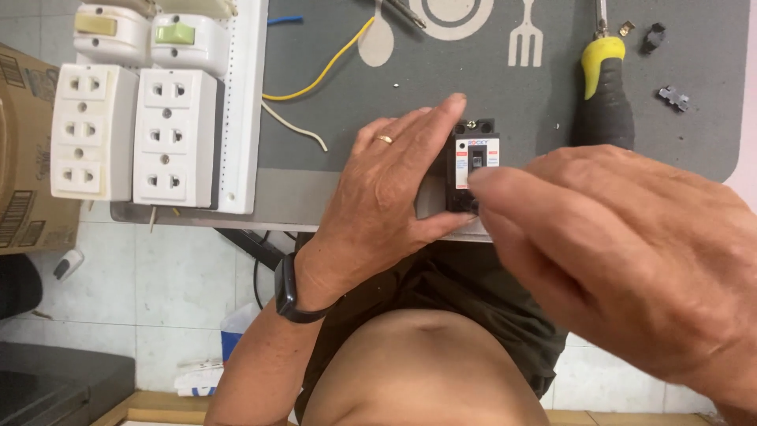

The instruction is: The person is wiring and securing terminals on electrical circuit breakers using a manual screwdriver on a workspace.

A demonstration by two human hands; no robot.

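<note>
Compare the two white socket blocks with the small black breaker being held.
The socket blocks are white, larger and lie untouched on the left; the breaker is black, smaller and gripped by the left hand, with the right hand at it. Both sit at table level.

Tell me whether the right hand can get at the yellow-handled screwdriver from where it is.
Probably yes. The right hand hovers at the small black breaker, which the left hand steadies. The screwdriver lies on the grey mat just beyond it, with nothing lying between them.
</note>
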